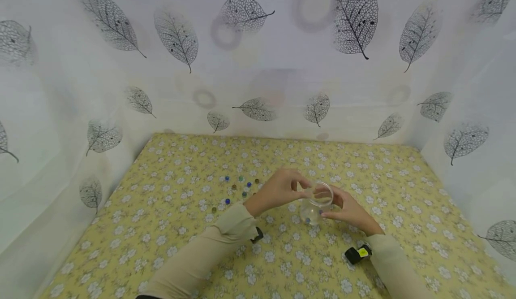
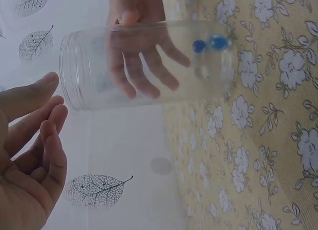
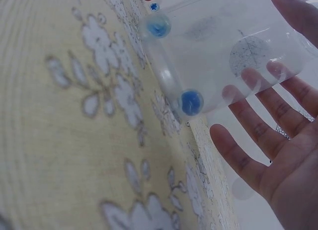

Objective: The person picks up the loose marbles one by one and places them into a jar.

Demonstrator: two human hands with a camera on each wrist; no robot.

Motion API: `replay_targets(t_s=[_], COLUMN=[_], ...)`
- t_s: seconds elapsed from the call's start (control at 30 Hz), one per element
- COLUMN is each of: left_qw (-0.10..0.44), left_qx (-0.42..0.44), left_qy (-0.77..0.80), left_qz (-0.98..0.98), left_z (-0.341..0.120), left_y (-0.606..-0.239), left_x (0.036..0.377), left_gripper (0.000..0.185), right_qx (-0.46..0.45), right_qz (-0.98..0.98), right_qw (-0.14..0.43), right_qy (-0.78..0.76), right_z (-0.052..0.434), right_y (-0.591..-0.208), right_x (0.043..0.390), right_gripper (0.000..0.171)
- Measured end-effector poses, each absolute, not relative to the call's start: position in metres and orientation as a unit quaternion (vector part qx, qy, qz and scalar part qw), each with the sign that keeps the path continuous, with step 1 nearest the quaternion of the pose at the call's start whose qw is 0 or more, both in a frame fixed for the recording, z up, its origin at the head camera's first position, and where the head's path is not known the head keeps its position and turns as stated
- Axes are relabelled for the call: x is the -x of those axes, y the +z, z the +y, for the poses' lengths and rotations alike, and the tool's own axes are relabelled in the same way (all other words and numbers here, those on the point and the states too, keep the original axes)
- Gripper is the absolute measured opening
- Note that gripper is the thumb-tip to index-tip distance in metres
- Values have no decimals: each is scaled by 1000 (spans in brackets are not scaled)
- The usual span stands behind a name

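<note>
Left wrist view: clear jar (image 2: 144, 61) holds two blue marbles (image 2: 208, 43).

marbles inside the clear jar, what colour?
Blue: two marbles at the bottom of the jar, clearest in the right wrist view.

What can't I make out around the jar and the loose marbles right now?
- Marbles in the clear jar: the wrist views show two blue ones; the head view is too small to confirm more.
- Right hand: the jar blurs the fingers behind it, so the grip is unclear.
- Left hand: contact with the rim is unresolved.
- Loose marbles: too small to count.
</note>
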State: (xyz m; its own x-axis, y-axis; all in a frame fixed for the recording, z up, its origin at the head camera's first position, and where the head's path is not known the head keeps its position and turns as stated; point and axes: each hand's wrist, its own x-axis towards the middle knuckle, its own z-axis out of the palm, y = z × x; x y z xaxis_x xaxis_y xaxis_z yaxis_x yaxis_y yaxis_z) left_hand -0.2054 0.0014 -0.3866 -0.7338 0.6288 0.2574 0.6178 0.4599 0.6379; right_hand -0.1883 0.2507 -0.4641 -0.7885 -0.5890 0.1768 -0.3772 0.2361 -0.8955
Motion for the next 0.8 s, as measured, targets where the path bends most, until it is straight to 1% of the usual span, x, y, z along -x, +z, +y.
replay_targets(t_s=[0.23, 0.53, 0.8], left_qw=[23, 18, 24], left_qx=[-342, -332, -304], left_qy=[367, 364, 370], left_qz=[864, 870, 878], left_z=[-10, -36, -65], left_y=[-387, -397, -407], left_x=[204, 205, 203], left_gripper=[22, 26, 27], right_qx=[309, 306, 309], right_qz=[782, 784, 784], right_qw=[97, 97, 92], right_qy=[-532, -531, -530], right_z=[250, 251, 251], right_y=[-464, -465, -465], right_x=[188, 188, 188], right_gripper=[63, 63, 62])
